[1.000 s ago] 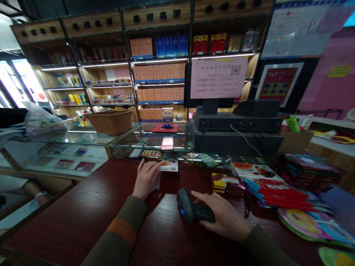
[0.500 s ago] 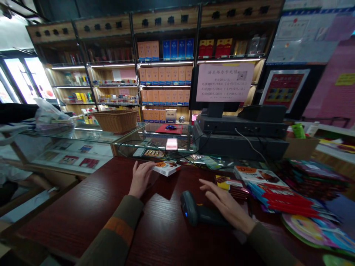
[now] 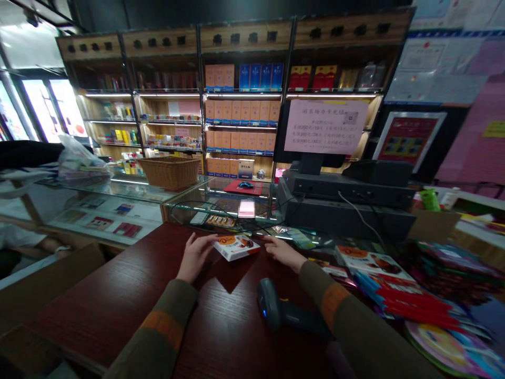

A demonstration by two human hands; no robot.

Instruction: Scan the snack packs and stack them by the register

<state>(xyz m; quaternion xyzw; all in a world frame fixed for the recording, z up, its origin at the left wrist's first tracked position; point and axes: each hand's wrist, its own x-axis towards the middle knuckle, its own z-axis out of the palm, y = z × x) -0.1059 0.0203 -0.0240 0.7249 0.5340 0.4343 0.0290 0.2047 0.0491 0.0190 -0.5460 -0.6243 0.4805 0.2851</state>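
A white and orange chocolate box (image 3: 239,248) is over the far part of the dark wooden counter, one corner towards me. My left hand (image 3: 195,258) has its fingers closed at the box's left corner; the fingertips are partly hidden behind it. My right hand (image 3: 286,253) reaches in from the right, fingers stretched out, a small gap short of the box's right end. Nothing shows in that hand. A black barcode scanner (image 3: 272,305) with a small blue light lies nearer to me, its handle running under my right forearm.
To the right lie another chocolate box (image 3: 373,261), red and blue snack packs (image 3: 414,295) and dark packets (image 3: 453,263). A glass display case (image 3: 185,202), a wicker basket (image 3: 171,172) and a till with monitor (image 3: 311,163) stand behind the counter.
My right hand has moved left and forward from above the scanner to near the chocolate box. The box has turned a little, with my left hand still at its left corner. The view has shifted slightly.
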